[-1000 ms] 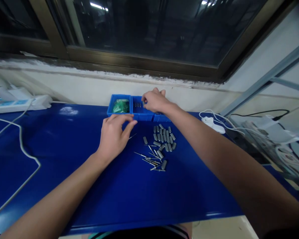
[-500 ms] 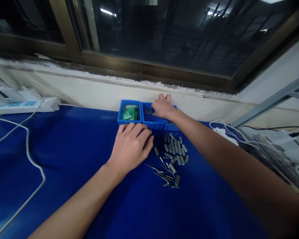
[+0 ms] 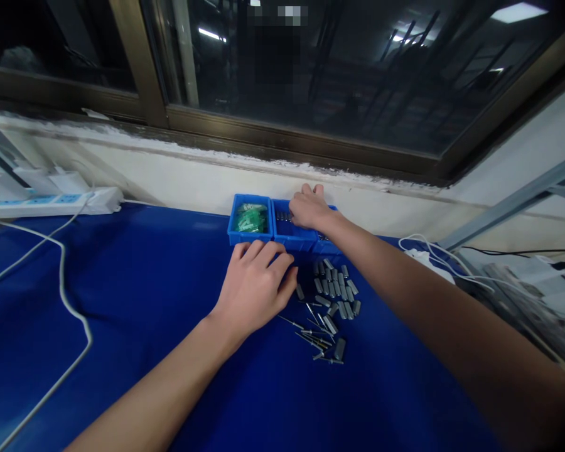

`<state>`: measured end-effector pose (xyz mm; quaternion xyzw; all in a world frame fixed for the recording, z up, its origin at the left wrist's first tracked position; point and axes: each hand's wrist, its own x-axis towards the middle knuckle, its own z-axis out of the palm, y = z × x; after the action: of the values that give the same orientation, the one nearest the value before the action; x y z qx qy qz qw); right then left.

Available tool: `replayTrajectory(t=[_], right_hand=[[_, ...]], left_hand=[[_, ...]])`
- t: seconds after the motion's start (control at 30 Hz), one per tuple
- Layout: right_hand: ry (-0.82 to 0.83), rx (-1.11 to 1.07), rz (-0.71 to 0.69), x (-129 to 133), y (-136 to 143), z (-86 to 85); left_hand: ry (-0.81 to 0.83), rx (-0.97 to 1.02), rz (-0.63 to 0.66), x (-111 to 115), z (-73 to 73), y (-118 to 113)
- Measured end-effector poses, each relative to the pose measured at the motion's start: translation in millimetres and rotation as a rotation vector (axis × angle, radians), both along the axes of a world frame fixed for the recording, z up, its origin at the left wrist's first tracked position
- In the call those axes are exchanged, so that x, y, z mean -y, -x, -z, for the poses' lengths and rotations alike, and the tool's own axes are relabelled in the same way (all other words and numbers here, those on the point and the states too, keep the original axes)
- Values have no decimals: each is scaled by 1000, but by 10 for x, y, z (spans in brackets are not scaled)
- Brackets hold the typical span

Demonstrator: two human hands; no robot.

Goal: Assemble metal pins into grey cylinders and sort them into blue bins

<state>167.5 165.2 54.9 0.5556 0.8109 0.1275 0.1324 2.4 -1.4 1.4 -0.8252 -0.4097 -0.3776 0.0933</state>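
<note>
My right hand (image 3: 308, 209) reaches into the middle blue bin (image 3: 294, 243), fingers bent down and drawn together; their tips and anything between them are hidden. A row of small metal pieces (image 3: 282, 216) lies inside that bin beside the fingers. My left hand (image 3: 258, 279) rests palm down on the table before the bins, fingers loosely curved and apart, holding nothing visible. Near its thumb lie several short grey metal cylinders (image 3: 332, 289). Thin pop rivets (image 3: 314, 339) are scattered just in front of them.
The left blue bin (image 3: 249, 239) holds green pieces in clear plastic. A third blue bin (image 3: 328, 247) is partly behind my right forearm. On the blue table (image 3: 136, 301), a white power strip (image 3: 75, 204) and cable (image 3: 63, 282) lie left; more cables (image 3: 456, 270) lie right. A window wall stands behind.
The whole view has shifted slightly, so everything appears a little lower and farther right. Both hands keep nearly the same places relative to the bins.
</note>
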Motion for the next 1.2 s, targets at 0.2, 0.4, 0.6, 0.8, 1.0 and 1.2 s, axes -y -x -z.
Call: replayTrajectory(t=[0.2, 0.4, 0.6, 0.8, 1.0, 1.2], right_hand=[[-12, 12, 12, 26, 43, 22], [-59, -20, 40, 62, 20, -118], [-322, -304, -98, 767, -164, -234], [-280, -346, -182, 1798, -169, 315], [-105, -321, -163, 1878, -102, 404], [-68, -776, -62, 1690, -132, 388]], left_hand=[[31, -16, -4, 5, 9, -5], [105, -104, -58, -2, 31, 14], [137, -202, -113, -37, 82, 54], [119, -246, -132, -53, 86, 63], [176, -255, -114, -59, 63, 96], [281, -165, -36, -118, 66, 90]])
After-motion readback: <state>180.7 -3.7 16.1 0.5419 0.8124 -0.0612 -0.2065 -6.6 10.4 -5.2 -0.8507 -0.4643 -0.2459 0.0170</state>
